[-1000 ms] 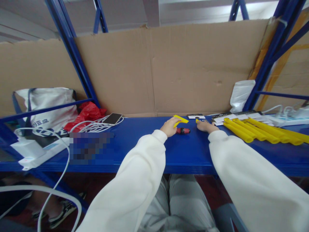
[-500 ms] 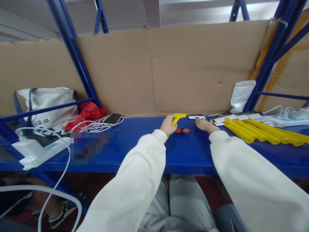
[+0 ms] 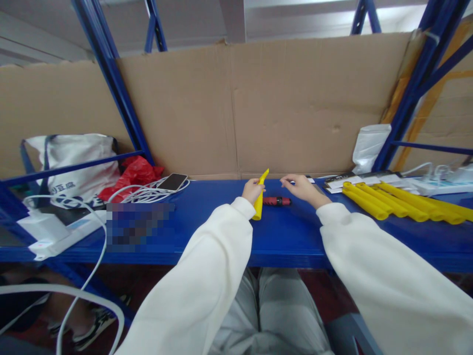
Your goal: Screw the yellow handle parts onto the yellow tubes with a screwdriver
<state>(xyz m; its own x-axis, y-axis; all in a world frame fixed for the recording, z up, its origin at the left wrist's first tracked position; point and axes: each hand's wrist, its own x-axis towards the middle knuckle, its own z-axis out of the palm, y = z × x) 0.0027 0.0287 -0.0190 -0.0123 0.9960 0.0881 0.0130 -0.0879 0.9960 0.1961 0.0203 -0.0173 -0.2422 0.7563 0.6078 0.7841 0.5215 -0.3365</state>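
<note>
Over the table (image 3: 210,222), left hand (image 3: 251,190) grips a yellow tube (image 3: 258,207) beside the red tool (image 3: 276,201). Right hand (image 3: 303,188): fingers narrowly curled; cannot tell if empty. Risk: low tube swing could roll the tool.

It looked like a workshop bench: a blue metal worktable (image 3: 207,236) with slanting blue metal uprights (image 3: 111,79), tall brown cardboard panels (image 3: 177,108) behind, and yellow plastic tubes (image 3: 402,199) laid out.
</note>
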